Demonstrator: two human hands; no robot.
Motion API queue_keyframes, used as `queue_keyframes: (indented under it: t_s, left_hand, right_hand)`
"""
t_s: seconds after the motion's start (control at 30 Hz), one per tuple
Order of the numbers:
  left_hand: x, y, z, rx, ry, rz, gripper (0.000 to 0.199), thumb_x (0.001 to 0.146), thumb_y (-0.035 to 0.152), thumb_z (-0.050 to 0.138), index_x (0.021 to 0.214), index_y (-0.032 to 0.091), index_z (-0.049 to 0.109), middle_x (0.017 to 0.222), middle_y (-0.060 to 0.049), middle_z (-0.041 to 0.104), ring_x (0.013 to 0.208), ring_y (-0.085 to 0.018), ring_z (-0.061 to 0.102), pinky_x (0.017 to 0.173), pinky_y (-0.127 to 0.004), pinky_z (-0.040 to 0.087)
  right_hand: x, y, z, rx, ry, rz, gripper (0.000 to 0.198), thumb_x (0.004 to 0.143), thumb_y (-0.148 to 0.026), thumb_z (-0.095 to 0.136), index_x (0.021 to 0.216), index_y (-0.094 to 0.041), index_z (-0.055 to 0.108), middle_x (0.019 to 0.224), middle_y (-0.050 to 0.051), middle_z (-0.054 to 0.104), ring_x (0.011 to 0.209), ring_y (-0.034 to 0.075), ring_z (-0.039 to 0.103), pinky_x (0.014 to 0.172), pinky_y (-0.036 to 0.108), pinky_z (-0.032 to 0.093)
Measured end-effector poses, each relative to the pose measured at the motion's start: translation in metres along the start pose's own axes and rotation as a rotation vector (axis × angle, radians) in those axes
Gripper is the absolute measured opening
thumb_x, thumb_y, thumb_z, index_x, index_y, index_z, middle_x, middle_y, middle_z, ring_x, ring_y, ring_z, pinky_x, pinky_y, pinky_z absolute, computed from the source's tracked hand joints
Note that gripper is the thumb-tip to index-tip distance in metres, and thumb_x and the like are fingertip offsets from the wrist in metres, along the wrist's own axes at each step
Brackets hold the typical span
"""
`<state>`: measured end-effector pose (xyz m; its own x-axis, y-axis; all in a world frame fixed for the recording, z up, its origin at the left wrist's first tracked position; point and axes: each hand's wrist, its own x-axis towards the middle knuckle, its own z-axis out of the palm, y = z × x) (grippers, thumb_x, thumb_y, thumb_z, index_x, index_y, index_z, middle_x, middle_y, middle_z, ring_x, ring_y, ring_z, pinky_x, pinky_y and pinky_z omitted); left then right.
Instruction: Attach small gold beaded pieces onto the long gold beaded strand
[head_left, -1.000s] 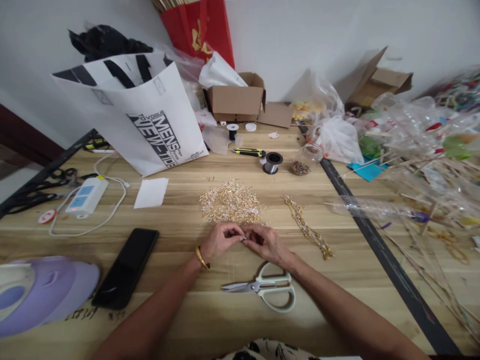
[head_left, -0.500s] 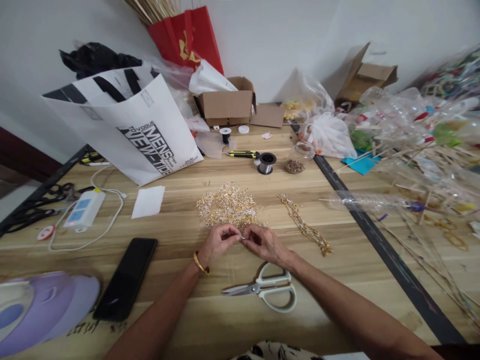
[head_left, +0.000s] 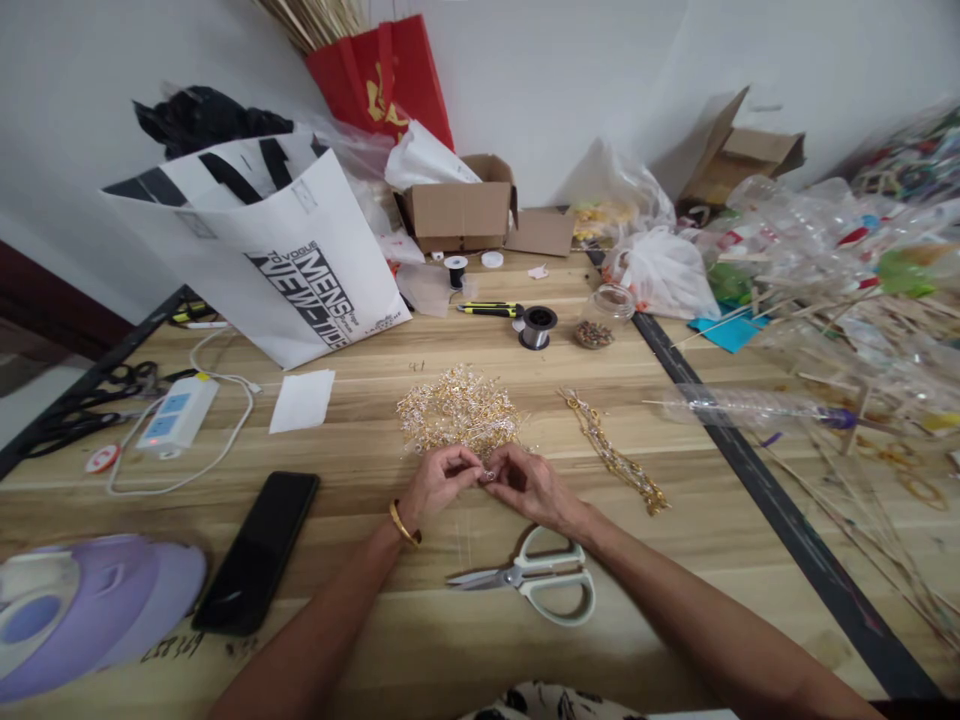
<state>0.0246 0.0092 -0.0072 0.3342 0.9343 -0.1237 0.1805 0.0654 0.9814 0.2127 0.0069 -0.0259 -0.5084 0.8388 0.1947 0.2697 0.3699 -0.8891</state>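
Observation:
Both hands meet at the near edge of a heap of gold and silver beaded strands point(head_left: 459, 408). My left hand point(head_left: 441, 480), with a gold bangle point(head_left: 405, 523) at its wrist, pinches with thumb and forefinger. My right hand point(head_left: 534, 488) pinches too, its fingertips almost touching the left ones. Between the fingertips is a small shiny silvery piece point(head_left: 488, 475), too small to name. Scissors point(head_left: 517, 577) with pale handles lie just below the hands, blades pointing left. To the right of my right hand lies a bundle of gold and silver beaded strands point(head_left: 615, 455).
A black phone point(head_left: 257, 553) and a purple plastic object point(head_left: 112, 610) lie at left, near a power strip point(head_left: 178, 415). Behind the heap are a wire spool point(head_left: 538, 327), a cutter point(head_left: 489, 308) and a jar of beads point(head_left: 600, 320). Sticks and plastic bottles crowd the right.
The hands keep pinching together in nearly the same spot. The silvery piece between the fingertips shows a little more now. The whole view has shifted slightly.

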Motion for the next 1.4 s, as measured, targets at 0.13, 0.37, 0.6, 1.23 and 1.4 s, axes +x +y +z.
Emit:
queue_keyframes:
  t_s: [0.13, 0.37, 0.6, 1.23, 1.4]
  left_hand:
    - [0.0000, 0.0019, 0.0001, 0.007, -0.018, -0.003, 0.018, 0.071, 0.029, 0.067, 0.072, 0.011, 0.061, 0.070, -0.004, 0.065, 0.066, -0.013, 0.059, 0.064, -0.024, 0.045]
    - [0.0003, 0.0028, 0.0002, -0.011, -0.012, -0.017, 0.015, 0.071, 0.025, 0.067, 0.071, 0.011, 0.061, 0.069, -0.003, 0.066, 0.066, -0.013, 0.060, 0.064, -0.023, 0.045]
    - [-0.0001, 0.0020, 0.0004, -0.022, -0.005, -0.026, 0.014, 0.071, 0.024, 0.066, 0.070, 0.011, 0.061, 0.067, -0.003, 0.064, 0.063, -0.011, 0.058, 0.061, -0.022, 0.044]
    - [0.0000, 0.0005, -0.0009, -0.008, 0.014, -0.001, 0.016, 0.071, 0.026, 0.067, 0.071, 0.010, 0.062, 0.068, -0.003, 0.063, 0.065, -0.012, 0.056, 0.062, -0.022, 0.042]
    - [0.0006, -0.0024, -0.0020, -0.013, 0.036, -0.026, 0.018, 0.070, 0.027, 0.067, 0.072, 0.010, 0.062, 0.068, -0.003, 0.063, 0.062, -0.011, 0.055, 0.059, -0.021, 0.042]
  right_hand:
    - [-0.0008, -0.0017, 0.0000, -0.083, -0.004, -0.032, 0.017, 0.082, -0.027, 0.060, 0.094, -0.019, 0.051, 0.071, -0.002, 0.056, 0.056, 0.009, 0.050, 0.052, 0.020, 0.039]
    - [-0.0014, -0.0013, 0.0005, -0.183, 0.019, -0.139, 0.010, 0.087, -0.026, 0.053, 0.093, -0.018, 0.052, 0.078, 0.002, 0.053, 0.062, 0.012, 0.050, 0.056, 0.023, 0.040]
    - [-0.0015, 0.0005, 0.0005, -0.250, 0.045, -0.163, 0.014, 0.084, -0.025, 0.057, 0.094, -0.018, 0.050, 0.076, 0.001, 0.048, 0.062, 0.012, 0.046, 0.054, 0.023, 0.038]
    - [-0.0007, 0.0002, 0.0013, -0.219, 0.035, -0.217, 0.004, 0.088, -0.020, 0.050, 0.091, -0.017, 0.051, 0.077, 0.003, 0.054, 0.064, 0.012, 0.050, 0.056, 0.023, 0.041]
    - [-0.0009, -0.0010, 0.0003, -0.201, 0.032, -0.207, 0.007, 0.088, -0.020, 0.050, 0.094, -0.018, 0.052, 0.077, 0.002, 0.053, 0.061, 0.011, 0.048, 0.054, 0.022, 0.039]
